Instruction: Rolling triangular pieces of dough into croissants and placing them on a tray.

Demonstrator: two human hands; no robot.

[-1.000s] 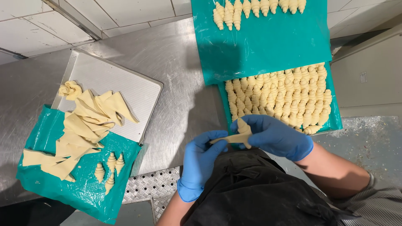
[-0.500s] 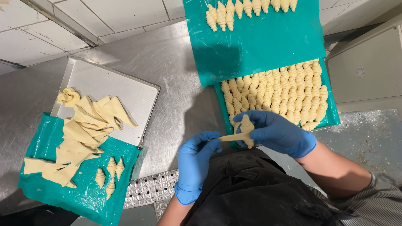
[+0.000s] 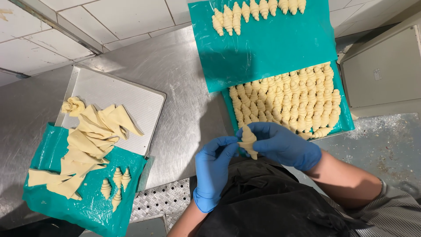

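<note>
- The step in hand looks like the last of the shaping: a rolled croissant point(image 3: 248, 141) is held in the air above the near edge of the steel worktop point(image 3: 184, 83), in front of the person's dark apron.
- The right hand point(image 3: 285, 145), in a blue glove, wraps it from the right, grip closed on the roll; the left hand point(image 3: 215, 169), also gloved, meets it from below and left with fingertips pinched against it.
- The roll's long axis runs near upright in the head view, tilted a little: upper tip toward the trays, lower tip down-right toward the apron.
- Just beyond the hands lies a teal tray point(image 3: 346, 125) packed with rows of rolled pieces point(image 3: 285, 103); most of these lie with their long axes running away from the person.
- A second teal sheet point(image 3: 267, 48) further back carries only one row point(image 3: 258, 11) along its far edge.
- To my judgement, setting this one down calls for turning it to match the rows and finding a gap at the near row.
- At the left, cut dough triangles point(image 3: 83, 140) lie heaped across a metal tray point(image 3: 131, 96) and a teal sheet, with four small rolls point(image 3: 116, 182) beside them.
</note>
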